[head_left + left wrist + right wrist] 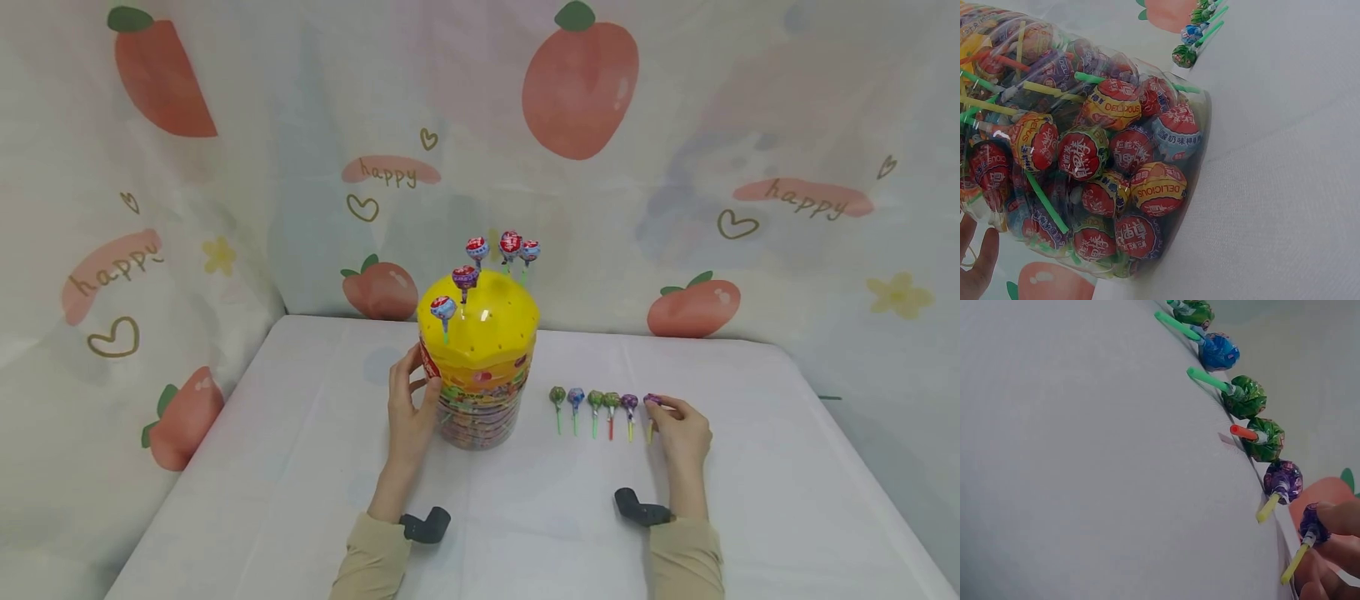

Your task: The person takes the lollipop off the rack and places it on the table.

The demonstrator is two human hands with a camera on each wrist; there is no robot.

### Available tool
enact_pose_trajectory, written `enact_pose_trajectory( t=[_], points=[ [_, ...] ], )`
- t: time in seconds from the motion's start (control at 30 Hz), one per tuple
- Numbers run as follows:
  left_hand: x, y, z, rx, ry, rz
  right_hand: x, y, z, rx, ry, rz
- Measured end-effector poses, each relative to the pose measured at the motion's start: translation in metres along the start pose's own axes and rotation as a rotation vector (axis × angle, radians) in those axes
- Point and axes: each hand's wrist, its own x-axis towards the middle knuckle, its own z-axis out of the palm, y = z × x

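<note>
A large clear jar [483, 421] with a yellow lid [498, 321] stands upright on the table. Wrapped lollipops [1132, 147] fill it, and several more lollipops [465, 279] stick up out of holes in the lid. Against the jar's left side rests my left hand [408, 412], its thumb in front and its fingers farther back. To the right of the jar, several lollipops [595, 402] with green, blue and purple wrappers lie in a row. At the row's right end my right hand [682, 433] pinches a purple lollipop [1312, 528] with a yellow stick by its wrapped head.
A white cloth covers the table [540, 525]. Behind it and at the sides hangs a printed curtain [480, 100] with fruit, hearts and the word "happy". A black camera mount [427, 526] sits at the left wrist, another mount [639, 507] at the right.
</note>
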Motion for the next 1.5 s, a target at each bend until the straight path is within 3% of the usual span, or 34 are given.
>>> enact_pose_trajectory(
  t=[0.43, 0.83, 1.0, 1.3, 1.5],
  points=[
    [0.000, 0.001, 0.000, -0.012, 0.008, 0.003, 0.001, -0.002, 0.000, -0.114, -0.019, -0.018],
    [0.000, 0.001, 0.001, -0.011, 0.005, 0.014, -0.004, -0.003, -0.006, -0.070, -0.048, -0.011],
    [0.000, 0.003, 0.001, -0.013, 0.004, 0.012, -0.007, -0.008, -0.011, -0.053, -0.023, -0.022],
    [0.000, 0.002, 0.001, -0.014, 0.007, 0.001, -0.020, -0.035, -0.017, 0.032, 0.049, -0.127],
    [0.000, 0.002, 0.002, -0.016, 0.006, -0.008, -0.038, -0.060, -0.019, 0.146, 0.091, -0.284]
  ],
)
